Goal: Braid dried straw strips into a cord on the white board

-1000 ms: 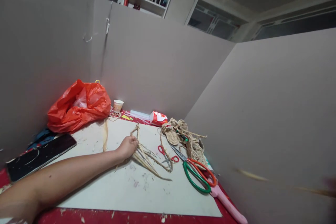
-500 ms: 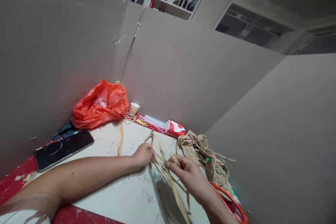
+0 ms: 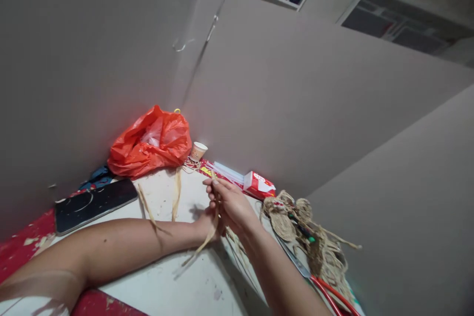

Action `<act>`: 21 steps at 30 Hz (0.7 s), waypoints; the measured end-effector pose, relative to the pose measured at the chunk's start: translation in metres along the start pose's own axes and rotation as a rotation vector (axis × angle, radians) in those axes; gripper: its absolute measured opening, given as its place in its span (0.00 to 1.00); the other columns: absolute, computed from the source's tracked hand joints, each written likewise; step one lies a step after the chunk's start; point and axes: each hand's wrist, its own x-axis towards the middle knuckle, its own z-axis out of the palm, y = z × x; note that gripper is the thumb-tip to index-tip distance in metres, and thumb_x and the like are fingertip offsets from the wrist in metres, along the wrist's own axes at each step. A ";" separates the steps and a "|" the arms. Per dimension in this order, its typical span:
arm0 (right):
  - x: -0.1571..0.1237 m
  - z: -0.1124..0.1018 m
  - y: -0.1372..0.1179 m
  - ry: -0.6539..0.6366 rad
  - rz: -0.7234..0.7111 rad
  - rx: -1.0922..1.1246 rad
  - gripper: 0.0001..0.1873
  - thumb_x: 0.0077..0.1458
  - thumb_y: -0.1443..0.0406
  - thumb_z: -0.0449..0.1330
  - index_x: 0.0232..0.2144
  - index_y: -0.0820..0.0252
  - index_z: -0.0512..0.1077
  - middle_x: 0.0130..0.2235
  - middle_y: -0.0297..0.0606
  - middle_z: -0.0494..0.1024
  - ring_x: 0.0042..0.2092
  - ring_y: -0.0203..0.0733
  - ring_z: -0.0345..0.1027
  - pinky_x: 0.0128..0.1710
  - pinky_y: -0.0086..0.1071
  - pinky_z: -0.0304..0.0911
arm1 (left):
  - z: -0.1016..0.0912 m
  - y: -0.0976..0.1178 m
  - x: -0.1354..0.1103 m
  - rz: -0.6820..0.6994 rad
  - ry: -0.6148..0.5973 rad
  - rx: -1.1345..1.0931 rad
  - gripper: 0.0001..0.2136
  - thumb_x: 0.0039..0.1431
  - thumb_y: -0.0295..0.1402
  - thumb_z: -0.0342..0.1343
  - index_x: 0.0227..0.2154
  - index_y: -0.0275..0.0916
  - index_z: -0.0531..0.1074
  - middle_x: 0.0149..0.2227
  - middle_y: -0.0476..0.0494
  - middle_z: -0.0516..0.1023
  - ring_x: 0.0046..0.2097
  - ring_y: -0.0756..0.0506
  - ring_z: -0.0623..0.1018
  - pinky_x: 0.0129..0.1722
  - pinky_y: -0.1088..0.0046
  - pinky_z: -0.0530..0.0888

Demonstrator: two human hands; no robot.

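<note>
My right hand [image 3: 226,203] is raised over the white board [image 3: 163,276], fingers closed round a pale straw strip [image 3: 202,247] that trails down and to the left. My left hand [image 3: 207,224] rests on the board just behind it, mostly hidden by my right hand, at the end of a bundle of straw strands [image 3: 237,244]. Its fingers do not show. Another thin straw piece [image 3: 148,210] lies across my left forearm.
An orange plastic bag [image 3: 151,142] and a paper cup [image 3: 198,150] sit at the back. A black phone [image 3: 94,203] lies at the left. A red and white box [image 3: 259,185], woven straw pieces [image 3: 296,222] and scissors [image 3: 318,286] are at the right. Grey partition walls enclose the table.
My right hand came in from the right with a straw strip and moved left, now covering my left hand. The view has swung left and tilted.
</note>
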 end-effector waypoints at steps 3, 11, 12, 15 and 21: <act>-0.030 -0.046 -0.007 0.096 0.027 0.006 0.18 0.41 0.54 0.66 0.30 0.62 0.76 0.25 0.32 0.68 0.27 0.33 0.59 0.26 0.26 0.58 | -0.006 -0.010 -0.014 -0.124 -0.131 0.096 0.09 0.60 0.35 0.52 0.34 0.32 0.70 0.30 0.47 0.73 0.28 0.51 0.72 0.29 0.73 0.71; -0.084 -0.088 0.026 0.180 0.110 0.021 0.17 0.36 0.60 0.71 0.29 0.62 0.74 0.22 0.29 0.70 0.22 0.30 0.55 0.22 0.25 0.52 | -0.008 -0.004 -0.019 -0.103 -0.167 0.181 0.10 0.55 0.33 0.49 0.20 0.38 0.62 0.13 0.54 0.65 0.16 0.54 0.61 0.20 0.78 0.59; -0.083 -0.087 0.035 0.170 0.113 0.024 0.16 0.36 0.60 0.71 0.28 0.62 0.72 0.20 0.28 0.69 0.21 0.29 0.56 0.22 0.25 0.52 | -0.007 -0.004 -0.019 -0.104 -0.166 0.192 0.10 0.55 0.33 0.49 0.20 0.38 0.63 0.13 0.53 0.66 0.16 0.53 0.62 0.20 0.78 0.60; -0.075 -0.081 0.060 0.157 0.135 0.008 0.17 0.38 0.58 0.70 0.23 0.61 0.68 0.17 0.27 0.68 0.19 0.29 0.56 0.20 0.23 0.52 | -0.006 -0.003 -0.021 -0.099 -0.163 0.232 0.09 0.55 0.33 0.48 0.21 0.38 0.63 0.15 0.51 0.68 0.18 0.53 0.64 0.23 0.77 0.62; -0.066 -0.071 0.079 0.115 0.164 0.001 0.15 0.43 0.56 0.66 0.23 0.64 0.70 0.17 0.33 0.72 0.19 0.32 0.61 0.20 0.25 0.57 | -0.006 -0.001 -0.022 -0.040 -0.142 0.319 0.10 0.55 0.35 0.49 0.21 0.38 0.62 0.16 0.54 0.65 0.20 0.53 0.64 0.23 0.78 0.62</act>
